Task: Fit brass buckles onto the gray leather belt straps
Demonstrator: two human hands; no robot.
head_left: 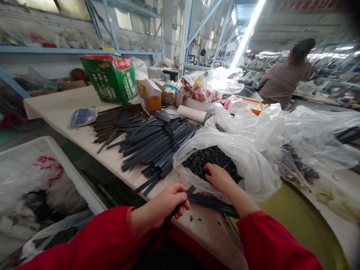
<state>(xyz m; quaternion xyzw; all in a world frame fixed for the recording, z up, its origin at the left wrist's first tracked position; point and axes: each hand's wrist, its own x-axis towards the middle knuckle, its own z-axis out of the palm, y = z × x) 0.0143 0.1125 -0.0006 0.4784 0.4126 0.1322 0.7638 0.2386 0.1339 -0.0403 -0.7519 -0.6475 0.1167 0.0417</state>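
My left hand [165,204] is closed around a thin dark strip [189,192] near the front edge of the table [64,108]. My right hand [219,178] reaches into an open clear plastic bag [247,150] full of small black pieces [208,159]; its fingertips dip among them, so what they hold is hidden. More dark strips [210,202] lie under my right wrist. Both arms wear red sleeves.
A big pile of dark strips [152,144] covers the table's middle, with a green carton [112,78], small boxes [152,95] and bags behind. A white bin [53,150] stands at the left. More plastic bags [315,138] lie right. A person [284,78] works beyond.
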